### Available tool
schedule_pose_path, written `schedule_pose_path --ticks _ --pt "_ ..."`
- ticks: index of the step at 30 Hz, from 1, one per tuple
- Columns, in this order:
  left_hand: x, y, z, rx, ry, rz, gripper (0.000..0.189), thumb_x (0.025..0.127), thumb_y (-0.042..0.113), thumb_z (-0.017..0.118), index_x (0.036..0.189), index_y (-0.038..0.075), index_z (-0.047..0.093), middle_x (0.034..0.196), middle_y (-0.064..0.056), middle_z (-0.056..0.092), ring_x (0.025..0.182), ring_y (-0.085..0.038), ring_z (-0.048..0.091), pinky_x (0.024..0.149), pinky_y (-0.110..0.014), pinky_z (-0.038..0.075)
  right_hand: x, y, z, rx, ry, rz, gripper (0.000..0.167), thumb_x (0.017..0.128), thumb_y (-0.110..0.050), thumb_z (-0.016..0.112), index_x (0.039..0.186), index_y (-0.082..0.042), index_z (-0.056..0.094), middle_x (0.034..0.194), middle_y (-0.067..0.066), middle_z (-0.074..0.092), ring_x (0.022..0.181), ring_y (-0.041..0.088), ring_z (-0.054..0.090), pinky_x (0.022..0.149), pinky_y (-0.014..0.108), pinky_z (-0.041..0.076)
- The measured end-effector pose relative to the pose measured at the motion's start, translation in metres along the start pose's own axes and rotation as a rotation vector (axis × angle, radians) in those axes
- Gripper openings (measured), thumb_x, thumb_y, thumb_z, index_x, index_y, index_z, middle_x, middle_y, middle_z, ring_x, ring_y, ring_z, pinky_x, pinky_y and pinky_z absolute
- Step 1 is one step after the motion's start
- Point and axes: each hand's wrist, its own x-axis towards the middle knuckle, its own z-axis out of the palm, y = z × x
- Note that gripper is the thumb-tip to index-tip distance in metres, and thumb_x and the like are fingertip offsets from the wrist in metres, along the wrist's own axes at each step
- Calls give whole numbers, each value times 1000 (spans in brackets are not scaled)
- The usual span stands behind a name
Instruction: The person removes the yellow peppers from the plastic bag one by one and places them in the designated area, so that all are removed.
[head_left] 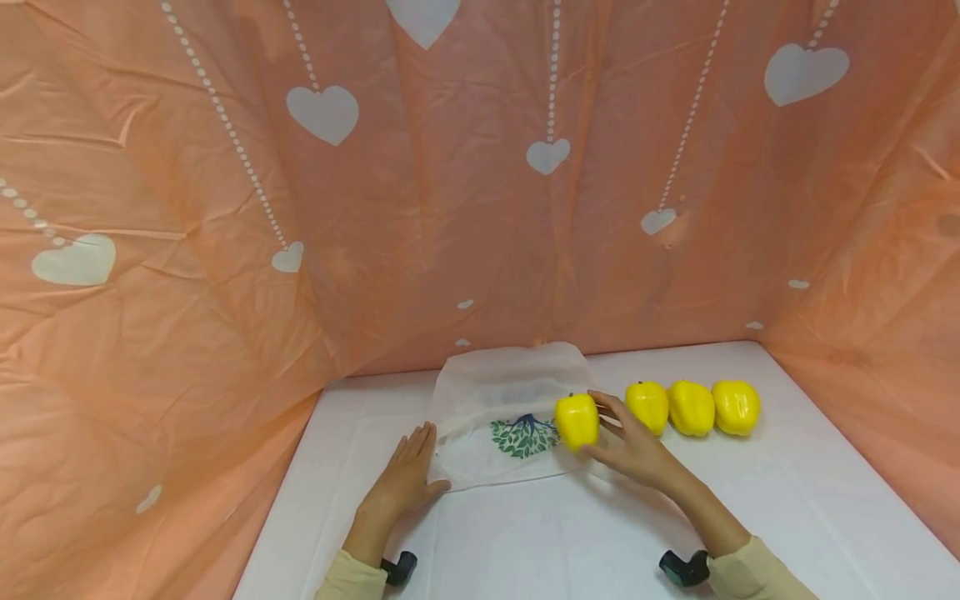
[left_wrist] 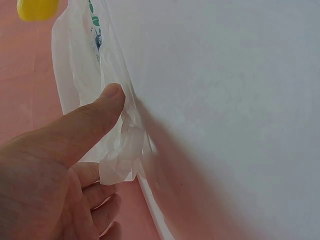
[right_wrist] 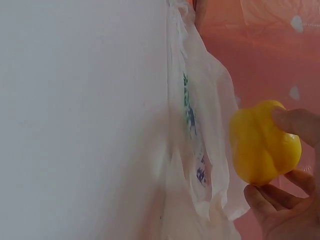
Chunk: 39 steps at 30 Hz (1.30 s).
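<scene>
A white translucent bag with a printed tree of green leaves lies flat on the table, its upper part folding toward the back. My left hand rests at the bag's left edge, fingers straight and thumb over the near corner; the left wrist view shows the thumb against the thin crumpled film. Between thumb and fingertips my right hand holds a yellow bell pepper above the bag's right side. In the right wrist view this pepper is raised off the tabletop, beside the bag.
Three more yellow bell peppers, a left one, a middle one and a right one, stand in a row right of the bag. Orange sheeting with white hearts walls the back and sides of the white table.
</scene>
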Motion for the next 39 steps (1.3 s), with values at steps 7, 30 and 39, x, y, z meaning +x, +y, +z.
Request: schedule_pose_path --ticks 7,30,39 --pt "0 0 1 9 13 13 96 95 25 83 162 -15 27 171 -32 28 161 -45 25 134 -57 18 -6 3 -8 -14 29 -2 88 94 -24 86 164 -5 35 165 22 41 148 47 46 117 56 43" --pt "0 0 -1 4 4 -2 96 96 27 82 163 -14 26 172 -31 27 161 -45 24 134 -57 16 -24 3 -36 22 103 45 86 96 -17 83 160 -2 28 161 27 40 147 51 43 116 59 39" --pt "-2 -1 -1 5 18 6 96 95 26 82 162 -15 27 171 -32 28 161 -46 25 134 -57 17 -29 4 -47 19 99 49 85 96 -18 83 161 -5 30 163 25 40 147 48 43 115 25 46"
